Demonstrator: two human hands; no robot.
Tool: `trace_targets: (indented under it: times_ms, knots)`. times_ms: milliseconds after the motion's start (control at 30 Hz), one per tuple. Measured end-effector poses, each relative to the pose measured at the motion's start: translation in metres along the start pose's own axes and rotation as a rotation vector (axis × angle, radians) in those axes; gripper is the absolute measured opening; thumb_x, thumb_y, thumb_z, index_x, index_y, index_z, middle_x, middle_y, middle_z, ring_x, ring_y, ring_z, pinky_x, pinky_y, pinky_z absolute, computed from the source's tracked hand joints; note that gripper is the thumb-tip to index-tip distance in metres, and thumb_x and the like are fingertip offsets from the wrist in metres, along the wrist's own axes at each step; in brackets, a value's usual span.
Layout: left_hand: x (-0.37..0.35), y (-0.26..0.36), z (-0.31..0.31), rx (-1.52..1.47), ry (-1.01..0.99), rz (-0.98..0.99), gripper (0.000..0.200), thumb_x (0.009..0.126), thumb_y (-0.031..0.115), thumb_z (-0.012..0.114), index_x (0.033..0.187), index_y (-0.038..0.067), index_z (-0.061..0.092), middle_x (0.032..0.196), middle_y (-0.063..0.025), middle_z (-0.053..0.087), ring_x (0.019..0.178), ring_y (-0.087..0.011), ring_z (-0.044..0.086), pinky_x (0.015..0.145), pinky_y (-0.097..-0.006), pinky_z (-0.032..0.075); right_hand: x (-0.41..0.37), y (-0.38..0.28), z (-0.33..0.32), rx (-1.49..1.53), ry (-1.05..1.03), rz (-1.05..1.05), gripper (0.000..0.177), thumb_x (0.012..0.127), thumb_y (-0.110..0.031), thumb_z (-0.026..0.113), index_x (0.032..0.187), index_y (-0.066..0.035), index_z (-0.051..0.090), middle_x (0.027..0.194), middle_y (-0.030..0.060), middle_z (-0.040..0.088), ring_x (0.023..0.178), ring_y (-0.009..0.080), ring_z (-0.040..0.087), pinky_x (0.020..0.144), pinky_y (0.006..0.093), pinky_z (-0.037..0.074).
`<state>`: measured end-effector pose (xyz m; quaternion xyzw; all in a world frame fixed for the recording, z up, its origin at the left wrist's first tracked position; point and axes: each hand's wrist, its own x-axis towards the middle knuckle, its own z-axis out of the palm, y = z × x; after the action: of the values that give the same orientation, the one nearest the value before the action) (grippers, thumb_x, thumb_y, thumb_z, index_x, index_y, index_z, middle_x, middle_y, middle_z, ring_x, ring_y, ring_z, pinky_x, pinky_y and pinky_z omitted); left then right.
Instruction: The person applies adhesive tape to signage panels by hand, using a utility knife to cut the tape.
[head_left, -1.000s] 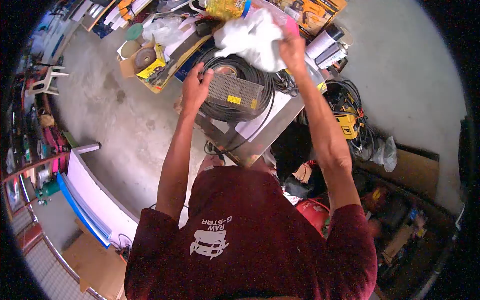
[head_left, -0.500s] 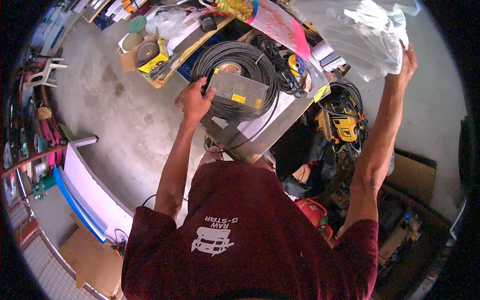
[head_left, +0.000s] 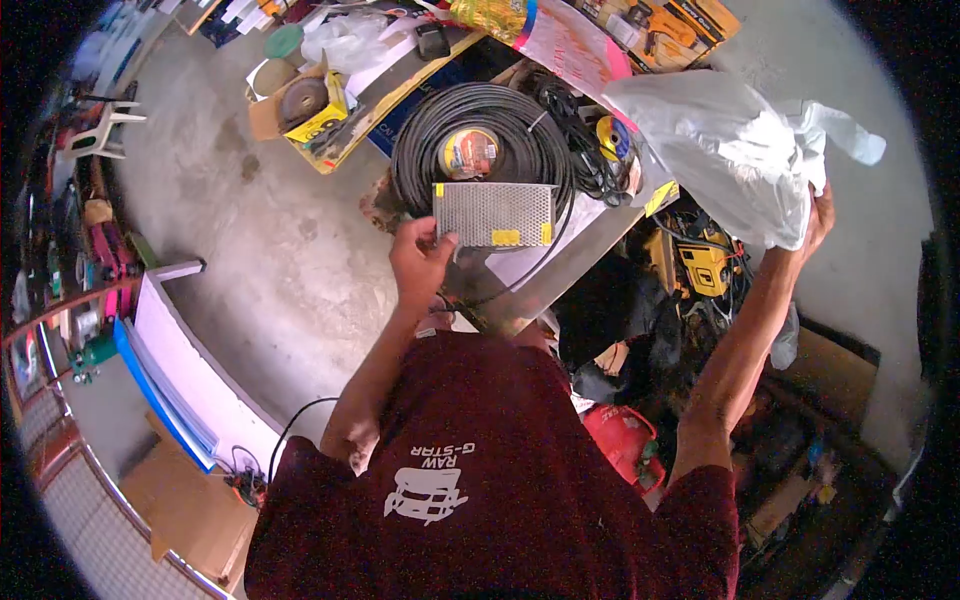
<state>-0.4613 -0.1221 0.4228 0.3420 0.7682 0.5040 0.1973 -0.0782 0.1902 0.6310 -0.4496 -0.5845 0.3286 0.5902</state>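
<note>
Your left hand (head_left: 422,262) is clamped on the near left corner of a silver, flat, perforated metal box (head_left: 495,212) with yellow labels, thumb on the face. The box sits over the near side of a thick coil of black cable (head_left: 420,140) on the cluttered grey tabletop (head_left: 572,262); can't tell if it rests on the coil or is lifted clear. Your right hand (head_left: 818,222) is clamped on the edge of a translucent white plastic bag (head_left: 720,150), out to the right. Bag mouth: can't tell where.

Risks, as judged: you have the box by one corner only, so it could tip or twist out if it's heavy. The coil's rounded strands give an uneven seat, so it could slide toward the near edge. The loose cable end (head_left: 545,262) runs close by and could snag it. The bag is thin and could tear on a metal corner, or brush the pink-and-white printed sheet (head_left: 575,45) beside it.
</note>
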Motion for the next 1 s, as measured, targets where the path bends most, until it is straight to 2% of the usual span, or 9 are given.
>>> trace_targets:
  times_ms: [67, 100, 200, 333, 433, 533, 767, 867, 1000]
  knots:
    - [-0.014, 0.002, 0.004, -0.035, 0.049, 0.006, 0.034, 0.078, 0.012, 0.081, 0.105, 0.003, 0.063, 0.087, -0.0062, 0.066, 0.075, -0.0195, 0.064, 0.071, -0.033, 0.053, -0.005, -0.001, 0.002, 0.033, 0.011, 0.042, 0.032, 0.094, 0.001, 0.055, 0.124, 0.008, 0.061, 0.109, 0.0181, 0.07, 0.09, 0.0254, 0.07, 0.081, 0.037, 0.059]
    - [-0.017, 0.005, 0.001, 0.061, 0.07, 0.179, 0.038, 0.08, 0.011, 0.08, 0.109, 0.003, 0.058, 0.092, -0.0073, 0.066, 0.08, -0.0189, 0.065, 0.073, -0.0334, 0.053, -0.006, -0.002, -0.001, 0.039, 0.004, 0.052, 0.032, 0.094, 0.001, 0.055, 0.124, 0.008, 0.061, 0.108, 0.0181, 0.07, 0.09, 0.0255, 0.07, 0.081, 0.0371, 0.059]
    - [-0.031, 0.004, 0.003, -0.39, -0.096, -0.327, 0.037, 0.082, 0.01, 0.078, 0.111, 0.003, 0.057, 0.096, -0.0086, 0.066, 0.085, -0.0173, 0.064, 0.076, -0.0331, 0.052, -0.011, -0.006, -0.003, 0.034, -0.032, 0.004, 0.032, 0.093, -0.002, 0.057, 0.124, 0.006, 0.062, 0.108, 0.0177, 0.07, 0.09, 0.025, 0.07, 0.082, 0.0369, 0.059]
    - [-0.04, -0.014, 0.014, -0.55, -0.01, -0.367, 0.042, 0.081, 0.009, 0.08, 0.116, 0.001, 0.058, 0.098, -0.0083, 0.069, 0.089, -0.0153, 0.064, 0.079, -0.0326, 0.052, -0.013, -0.021, -0.004, -0.078, 0.019, 0.074, 0.033, 0.095, -0.008, 0.056, 0.124, 0.004, 0.062, 0.107, 0.0168, 0.07, 0.089, 0.0237, 0.069, 0.078, 0.0352, 0.057]
    - [-0.037, -0.001, -0.003, -0.604, -0.307, -0.477, 0.049, 0.079, 0.007, 0.081, 0.121, -0.002, 0.059, 0.105, -0.0091, 0.069, 0.094, -0.0164, 0.064, 0.086, -0.0333, 0.052, -0.02, -0.032, 0.003, -0.13, 0.076, 0.088, 0.034, 0.094, -0.008, 0.052, 0.125, 0.004, 0.061, 0.109, 0.018, 0.07, 0.091, 0.0255, 0.069, 0.077, 0.0362, 0.056]
    - [-0.043, 0.004, -0.007, -0.547, -0.353, -0.599, 0.052, 0.079, 0.005, 0.08, 0.126, -0.003, 0.059, 0.108, -0.0086, 0.069, 0.097, -0.0169, 0.065, 0.09, -0.0333, 0.051, -0.019, -0.037, 0.003, -0.148, 0.072, 0.094, 0.036, 0.094, -0.009, 0.053, 0.127, 0.004, 0.061, 0.109, 0.0173, 0.069, 0.091, 0.0241, 0.068, 0.078, 0.0355, 0.055]
    - [-0.011, 0.04, -0.017, -0.569, -0.335, -0.5, 0.051, 0.082, 0.001, 0.076, 0.129, -0.003, 0.058, 0.112, -0.0095, 0.069, 0.1, -0.0175, 0.066, 0.088, -0.0311, 0.053, -0.014, -0.027, -0.009, -0.15, -0.012, 0.004, 0.039, 0.093, -0.014, 0.059, 0.126, 0.005, 0.061, 0.11, 0.0167, 0.07, 0.092, 0.0232, 0.068, 0.081, 0.0346, 0.057]
    - [0.025, 0.023, -0.001, -0.643, -0.318, -0.29, 0.048, 0.08, 0.004, 0.077, 0.125, 0.0, 0.062, 0.107, -0.0088, 0.07, 0.096, -0.0144, 0.066, 0.085, -0.0294, 0.053, -0.013, -0.022, -0.008, -0.164, 0.007, -0.009, 0.038, 0.093, -0.015, 0.058, 0.125, 0.006, 0.062, 0.11, 0.0163, 0.07, 0.093, 0.0227, 0.068, 0.081, 0.0344, 0.057]
    - [0.086, -0.005, 0.028, -0.042, -0.14, 0.059, 0.046, 0.077, 0.024, 0.08, 0.117, 0.004, 0.068, 0.097, -0.0131, 0.074, 0.087, -0.0241, 0.071, 0.081, -0.0363, 0.054, -0.017, -0.02, 0.007, -0.082, 0.017, -0.04, 0.034, 0.094, -0.01, 0.056, 0.123, 0.005, 0.062, 0.11, 0.0167, 0.07, 0.092, 0.0235, 0.068, 0.08, 0.0355, 0.057]
